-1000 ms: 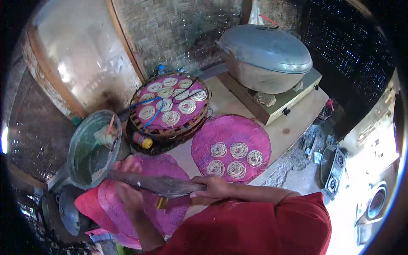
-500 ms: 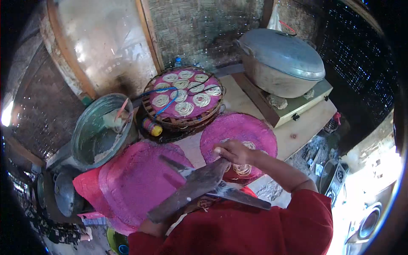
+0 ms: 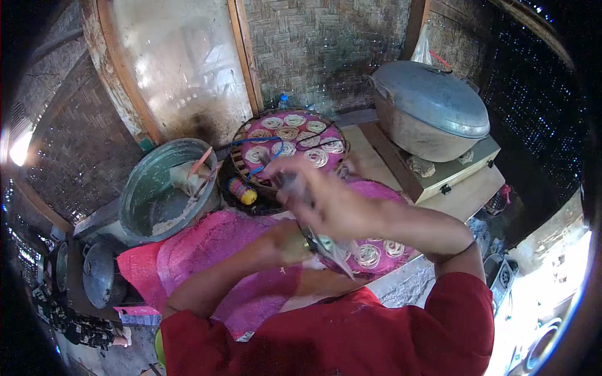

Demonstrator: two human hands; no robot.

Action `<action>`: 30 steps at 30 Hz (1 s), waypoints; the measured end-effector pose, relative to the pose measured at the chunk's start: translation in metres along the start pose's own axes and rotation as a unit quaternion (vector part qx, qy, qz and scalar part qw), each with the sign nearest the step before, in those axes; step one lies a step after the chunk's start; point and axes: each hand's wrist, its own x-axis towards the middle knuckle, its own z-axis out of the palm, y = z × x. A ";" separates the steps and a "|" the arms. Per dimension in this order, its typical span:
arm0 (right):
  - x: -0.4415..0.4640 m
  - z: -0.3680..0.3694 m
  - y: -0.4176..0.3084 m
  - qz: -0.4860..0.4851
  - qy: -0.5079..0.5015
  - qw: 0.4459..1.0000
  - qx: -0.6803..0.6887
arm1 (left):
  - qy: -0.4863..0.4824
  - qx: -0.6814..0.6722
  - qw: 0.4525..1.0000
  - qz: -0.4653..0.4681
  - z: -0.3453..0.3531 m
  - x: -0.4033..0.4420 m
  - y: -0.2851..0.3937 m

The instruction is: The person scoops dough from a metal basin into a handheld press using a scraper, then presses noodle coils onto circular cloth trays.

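My right hand (image 3: 335,203) is smeared by motion above the work table, its fingers around the dark end of a wooden press (image 3: 290,183). Below it, my left hand (image 3: 292,242) is against the same press, its fingers mostly hidden. The press is turned nearly edge-on, so little of its length shows. Under my hands lies a round pink mat (image 3: 376,190) with several coiled noodle nests (image 3: 367,255); part of it is covered by my right arm. Behind stands a round woven tray (image 3: 236,152) with a pink mat bearing several more noodle nests (image 3: 315,157).
A green basin (image 3: 141,182) with pale dough (image 3: 183,177) is at left. Stacked pink mats (image 3: 188,247) lie in front of it. A ball of coloured string (image 3: 243,192) sits by the tray. At right, a large lidded metal pot (image 3: 426,100) stands on a stove (image 3: 464,166).
The press has swung from lying broad side up to nearly edge-on. My right hand has moved up and left, and my left hand has come up into sight from below the press.
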 end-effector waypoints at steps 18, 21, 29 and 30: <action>-0.031 0.007 0.113 0.165 0.438 0.751 0.466 | 0.639 -0.571 0.471 0.208 0.021 -0.062 -0.049; -0.079 0.010 0.150 0.273 0.273 0.904 0.185 | 0.663 -0.560 0.463 0.181 0.005 -0.131 -0.043; -0.199 0.040 0.222 0.406 -0.052 0.767 -0.494 | 0.758 -0.258 0.589 -0.104 0.045 -0.190 -0.071; -0.198 0.043 0.219 0.410 -0.058 0.744 -0.524 | 0.758 -0.259 0.589 -0.108 0.043 -0.187 -0.064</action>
